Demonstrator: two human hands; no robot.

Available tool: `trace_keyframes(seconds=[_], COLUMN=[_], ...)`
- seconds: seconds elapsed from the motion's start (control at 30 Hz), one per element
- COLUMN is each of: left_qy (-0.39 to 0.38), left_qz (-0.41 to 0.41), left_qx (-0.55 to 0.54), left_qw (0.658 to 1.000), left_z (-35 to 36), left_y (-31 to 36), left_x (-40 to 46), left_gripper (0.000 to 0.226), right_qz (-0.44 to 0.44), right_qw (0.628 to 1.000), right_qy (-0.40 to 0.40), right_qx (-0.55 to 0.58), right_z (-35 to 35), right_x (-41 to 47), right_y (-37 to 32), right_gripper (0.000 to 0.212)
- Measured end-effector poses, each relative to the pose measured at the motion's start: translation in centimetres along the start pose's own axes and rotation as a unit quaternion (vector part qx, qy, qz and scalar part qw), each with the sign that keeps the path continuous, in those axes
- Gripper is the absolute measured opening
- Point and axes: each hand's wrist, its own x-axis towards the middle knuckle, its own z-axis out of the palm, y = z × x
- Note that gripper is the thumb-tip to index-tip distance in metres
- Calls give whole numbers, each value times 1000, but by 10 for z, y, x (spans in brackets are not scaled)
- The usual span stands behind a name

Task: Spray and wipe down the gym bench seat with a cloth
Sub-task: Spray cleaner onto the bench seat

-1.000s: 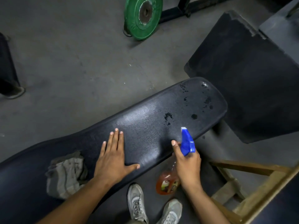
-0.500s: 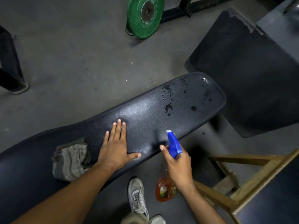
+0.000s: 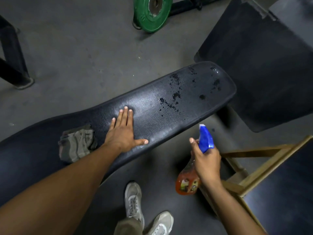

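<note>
1 grained vinyl bench seat [image 3: 152, 106], droplets toward 1 o'clock.
Left hand [image 3: 122, 133] flat, fingers straight; right hand [image 3: 205, 160] grips 1 spray bottle [image 3: 189, 178]; 1 crumpled cloth [image 3: 76, 145] at 9.

More dark spray droplets [image 3: 169, 103] now speckle the bench seat [image 3: 152, 106]; the right hand [image 3: 205, 160] has drawn the spray bottle [image 3: 194, 170] back

A single head-worn wide-angle view looks steeply down from close above the surface [image 3: 152, 106], which runs from near left to far right. The wearer's shoes [image 3: 133, 199] sit at the near edge, the floor [image 3: 76, 48] beyond.
</note>
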Motion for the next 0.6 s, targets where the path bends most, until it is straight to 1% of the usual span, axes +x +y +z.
trace_keyframes(seconds=[0.1, 0.13, 0.23, 0.37, 0.47, 0.6], left_qy=[2, 3, 2, 10, -13, -13], left_qz=[0, 0, 4, 20, 46, 29], left_qx=[1, 2, 7, 5, 14, 41], left_qw=[1000, 1000, 1000, 1000, 999, 999], left_z=[0, 0, 1, -4, -14, -18], left_y=[-1, -2, -2, -6, -21, -44], left_x=[1, 2, 2, 3, -1, -18], left_gripper=[142, 142, 142, 140, 140, 140], right_qz=[-21, -30, -50, -62, -54, -49], right_qw=[998, 997, 993, 991, 991, 993], right_qy=[-52, -67, -102, -117, -124, -101], right_qx=[-9, -14, -37, -31, -24, -24], right_z=[17, 25, 48, 68, 76, 85], right_x=[-20, -27, -44, -58, -61, -57], right_y=[1, 1, 0, -13, -25, -45], right_gripper=[25, 24, 31, 33, 30, 26])
